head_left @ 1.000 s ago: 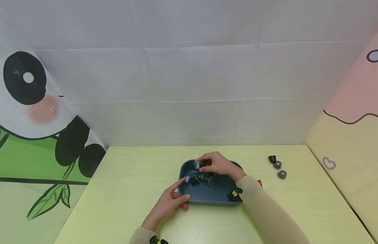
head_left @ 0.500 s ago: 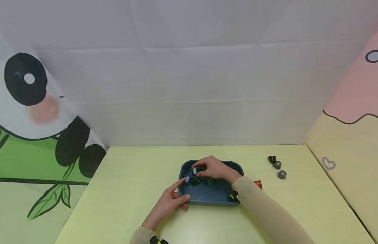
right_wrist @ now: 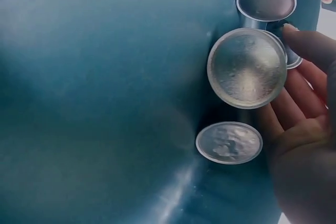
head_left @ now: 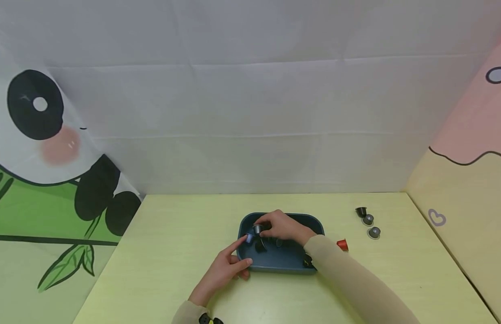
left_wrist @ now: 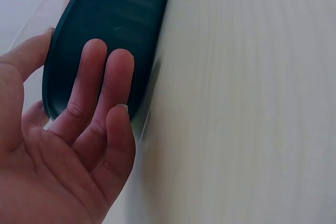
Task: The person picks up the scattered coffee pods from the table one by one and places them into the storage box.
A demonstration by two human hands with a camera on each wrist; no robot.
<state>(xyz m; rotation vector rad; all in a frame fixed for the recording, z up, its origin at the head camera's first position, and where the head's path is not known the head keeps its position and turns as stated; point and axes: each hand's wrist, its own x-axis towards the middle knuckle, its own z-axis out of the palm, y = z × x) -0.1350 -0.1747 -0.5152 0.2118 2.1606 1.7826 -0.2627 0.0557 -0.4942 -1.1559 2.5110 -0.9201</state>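
Observation:
My left hand (head_left: pixel 226 266) holds the near left corner of a dark blue tray (head_left: pixel 275 264). Its thumb and index finger lie at the rim, while the other fingers show outside the tray in the left wrist view. Over the tray, my right hand (head_left: pixel 283 226) pinches a grey coffee capsule (head_left: pixel 257 229) between thumb and fingers. Just left of it sits a light blue capsule (head_left: pixel 249 238), close to my left index fingertip. A black capsule (head_left: pixel 260 245) lies nearby. Foil lids of several capsules, including a front one (right_wrist: pixel 247 69), face the right wrist camera. My right hand partly covers the pile.
On the table (head_left: pixel 173 243) right of the tray stand a black capsule (head_left: pixel 361 212) and two grey ones, the nearer grey capsule (head_left: pixel 373 232) slightly apart. A red capsule (head_left: pixel 342 245) lies beside my right sleeve (head_left: pixel 351 279). A white cloth backdrop (head_left: pixel 250 135) rises behind.
My right hand has lowered toward the tray's left side with the grey capsule. The red capsule has come into fuller view beside the sleeve. My left hand keeps its place.

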